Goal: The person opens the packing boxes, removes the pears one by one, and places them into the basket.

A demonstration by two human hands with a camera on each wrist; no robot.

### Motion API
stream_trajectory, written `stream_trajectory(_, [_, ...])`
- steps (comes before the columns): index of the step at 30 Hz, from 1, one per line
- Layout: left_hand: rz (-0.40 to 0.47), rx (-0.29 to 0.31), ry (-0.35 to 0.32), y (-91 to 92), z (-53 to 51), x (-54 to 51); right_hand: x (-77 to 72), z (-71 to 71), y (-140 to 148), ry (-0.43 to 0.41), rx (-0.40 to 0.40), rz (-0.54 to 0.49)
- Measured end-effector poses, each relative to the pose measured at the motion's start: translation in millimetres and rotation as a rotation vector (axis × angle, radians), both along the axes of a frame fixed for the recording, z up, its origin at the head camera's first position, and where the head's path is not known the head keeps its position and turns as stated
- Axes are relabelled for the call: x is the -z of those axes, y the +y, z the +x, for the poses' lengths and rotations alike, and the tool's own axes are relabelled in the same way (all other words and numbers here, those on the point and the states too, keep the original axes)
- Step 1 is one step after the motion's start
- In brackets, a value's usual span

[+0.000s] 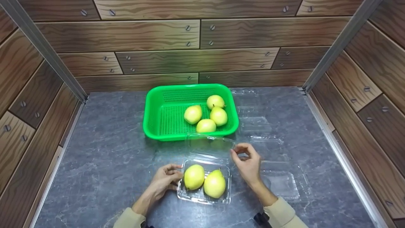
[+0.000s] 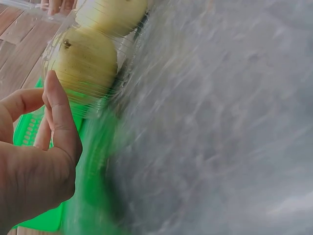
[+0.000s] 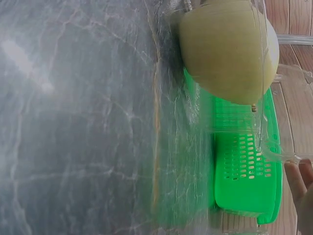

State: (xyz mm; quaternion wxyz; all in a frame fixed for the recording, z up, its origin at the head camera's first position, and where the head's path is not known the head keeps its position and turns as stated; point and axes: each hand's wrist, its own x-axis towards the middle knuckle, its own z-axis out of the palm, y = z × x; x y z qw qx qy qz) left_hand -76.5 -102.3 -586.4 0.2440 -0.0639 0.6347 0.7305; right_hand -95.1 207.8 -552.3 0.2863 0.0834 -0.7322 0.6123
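Two yellow-green pears (image 1: pixel 214 184) lie side by side in the base of a clear plastic clamshell box (image 1: pixel 202 200), whose hinged lid (image 1: pixel 210 146) is raised and leans back toward the basket. My left hand (image 1: pixel 162 183) holds the box's left side; in the left wrist view its thumb (image 2: pixel 57 100) lies against the ribbed wall. At the lid's right edge, my right hand (image 1: pixel 249 163) pinches the plastic between thumb and fingers. The right wrist view shows only some fingertips (image 3: pixel 296 181) at the lid's edge.
Behind the box stands a green plastic basket (image 1: pixel 152 110) with several pears (image 1: pixel 193 114) in its right half. More clear clamshell boxes (image 1: pixel 281 183) lie open along the right side of the grey marbled table (image 1: pixel 104 152). Wood-patterned walls (image 1: pixel 152 34) enclose the back and sides.
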Motion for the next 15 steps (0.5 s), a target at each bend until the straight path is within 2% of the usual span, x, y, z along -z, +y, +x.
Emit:
stream_trajectory(7, [0.053,-0.008,-0.041,2.6,17.1,2.1,-3.0,-1.6,-5.0,-0.045,-0.014,0.036])
stream_trajectory(15, [0.129,0.001,-0.069,4.2,31.0,3.8,-6.3,-3.6,-9.6,-0.12,-0.005,0.045])
